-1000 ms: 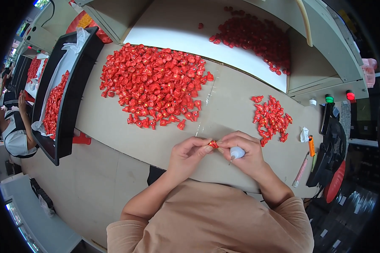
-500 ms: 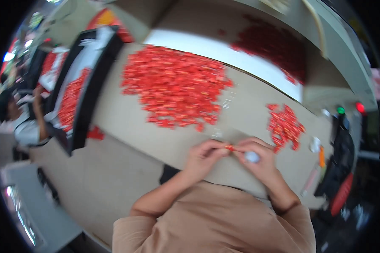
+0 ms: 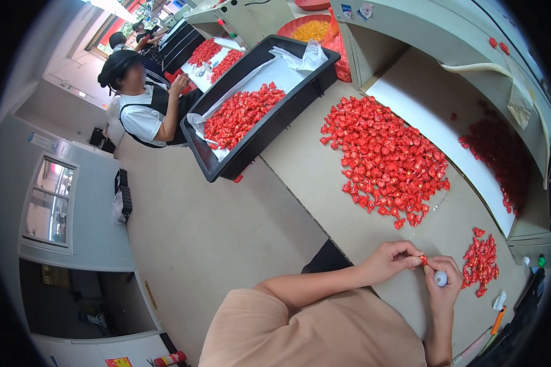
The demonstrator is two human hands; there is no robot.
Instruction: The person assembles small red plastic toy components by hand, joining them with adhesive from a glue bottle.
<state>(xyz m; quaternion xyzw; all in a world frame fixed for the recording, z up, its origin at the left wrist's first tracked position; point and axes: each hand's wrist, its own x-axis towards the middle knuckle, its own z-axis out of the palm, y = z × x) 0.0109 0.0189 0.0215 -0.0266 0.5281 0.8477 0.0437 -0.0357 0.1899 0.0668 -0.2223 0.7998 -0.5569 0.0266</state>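
The small red piece (image 3: 423, 260) is located above the near part of the tabletop (image 3: 312, 166), between the fingertips of both hands. The left hand (image 3: 395, 263) pinches the piece between thumb and index finger from the left side. The right hand (image 3: 445, 278) meets the piece from the right with thumb and fingertips, and its curled fingers also retain a white bottle-like object (image 3: 440, 278), rounded end exposed; the exact contact of the right fingertips is too small to tell. Just beside the right hand, on its right, lies a smaller heap (image 3: 480, 263) of similar red pieces. Beyond the hands lies a larger heap (image 3: 382, 156) of the same kind, loosely spread at its near edge. Near the right end of the tabletop are a white crumpled item (image 3: 500, 300) and an orange implement (image 3: 499, 321). Behind the larger heap, a shelf compartment has a white sheet (image 3: 431, 125) on its base and further red pieces (image 3: 493, 147) in shadow. To the left of the larger heap and apart from it, a black tray (image 3: 275, 126) with a white liner (image 3: 312, 56) contains a red batch (image 3: 245, 116). Past the tray are a red basin holding yellow pieces (image 3: 312, 30) and, at far left, a co-worker (image 3: 144, 119) in a dark cap, white sleeves and a dark apron
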